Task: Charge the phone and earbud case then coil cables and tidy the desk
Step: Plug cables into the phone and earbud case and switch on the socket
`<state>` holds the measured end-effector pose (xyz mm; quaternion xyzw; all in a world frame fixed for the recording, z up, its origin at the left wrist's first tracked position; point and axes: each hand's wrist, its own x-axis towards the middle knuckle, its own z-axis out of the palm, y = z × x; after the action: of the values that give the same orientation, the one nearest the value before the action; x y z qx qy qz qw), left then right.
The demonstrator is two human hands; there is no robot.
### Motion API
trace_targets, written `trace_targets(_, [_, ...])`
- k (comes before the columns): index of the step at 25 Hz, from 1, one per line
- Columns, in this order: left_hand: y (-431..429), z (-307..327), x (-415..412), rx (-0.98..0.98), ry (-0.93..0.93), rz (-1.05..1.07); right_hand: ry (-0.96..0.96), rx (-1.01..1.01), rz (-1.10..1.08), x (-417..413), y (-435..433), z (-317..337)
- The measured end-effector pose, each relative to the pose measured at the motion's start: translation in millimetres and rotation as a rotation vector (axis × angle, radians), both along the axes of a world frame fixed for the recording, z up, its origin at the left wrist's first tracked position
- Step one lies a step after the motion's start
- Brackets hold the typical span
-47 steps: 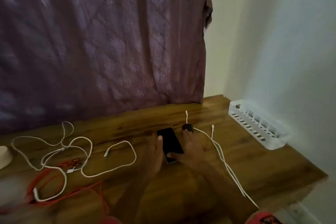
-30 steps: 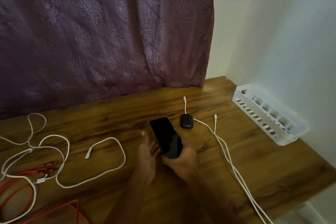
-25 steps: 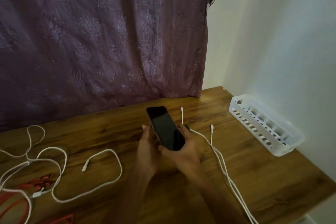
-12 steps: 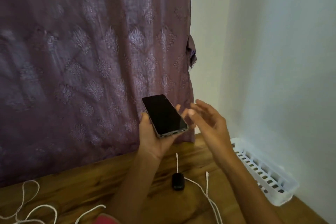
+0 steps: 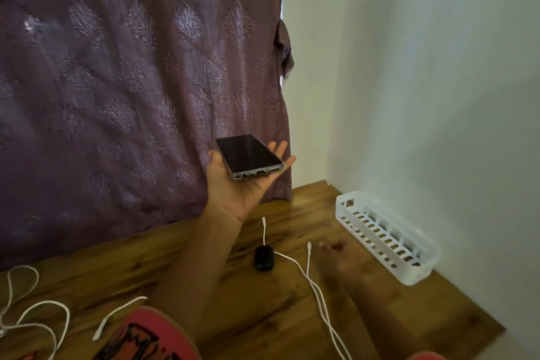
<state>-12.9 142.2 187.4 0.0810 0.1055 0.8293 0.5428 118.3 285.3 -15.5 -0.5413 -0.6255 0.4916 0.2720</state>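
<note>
My phone is up in the air on my flat left hand.
My left hand [image 5: 242, 187] is palm up, fingers straight, and the phone [image 5: 248, 155] lies on it screen up. My right hand [image 5: 342, 257] is low by the white cable [image 5: 309, 280] tips, too blurry to tell its fingers. The black earbud case [image 5: 264, 257] lies on the desk [image 5: 292, 316].

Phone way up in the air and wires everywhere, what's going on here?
A person carries the phone flat on the open left hand, raised above the desk, its screen dark and nothing plugged in. The right hand, blurred, reaches low over the desk toward the loose end of a white cable beside the black earbud case. A white basket sits by the wall.
</note>
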Motion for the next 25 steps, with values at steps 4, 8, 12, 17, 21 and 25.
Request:
trace_targets(4, [2,-11,5,-0.047,0.006,0.003,-0.091,-0.067,0.037,-14,4,-19])
trace_targets(8, [6,-22,3,-0.088,0.018,0.008,-0.196,-0.002,0.12,-31,8,-32])
trace_targets(12, [11,-32,-4,-0.12,0.03,0.004,-0.241,0.056,0.131,-40,13,-36])
trace_targets(17, [15,-37,-9,-0.125,0.036,-0.001,0.084,-0.033,-0.082,-35,16,-12])
trace_targets(21, [20,-28,-13,-0.104,0.036,-0.001,0.392,0.026,-0.092,-43,18,48])
trace_targets(25, [25,-8,-16,-0.053,0.046,-0.004,0.653,0.192,-0.082,-41,8,122])
